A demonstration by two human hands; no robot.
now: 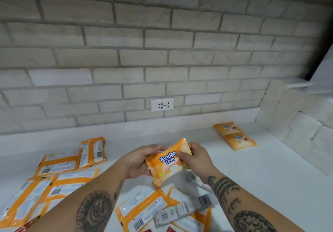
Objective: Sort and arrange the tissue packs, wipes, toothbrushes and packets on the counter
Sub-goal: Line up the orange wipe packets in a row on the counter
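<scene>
Both hands hold one orange "Tender Love" wipes pack (168,163) face up above the white counter (261,177). My left hand (142,161) grips its left edge, and my right hand (194,157) pinches its upper right corner. At the back right, two matching orange packs (235,136) lie face up in an overlapping row. Several orange packs (59,177) lie face down in a loose spread at the left. More face-down packs (144,208) sit under my forearms, with a packaged toothbrush (183,208) lying across them.
A brick wall (162,51) runs along the counter's back, with a white power socket (162,104) low in it. The wall turns a corner at the right (297,123). Red packets (27,226) peek in at the bottom edge.
</scene>
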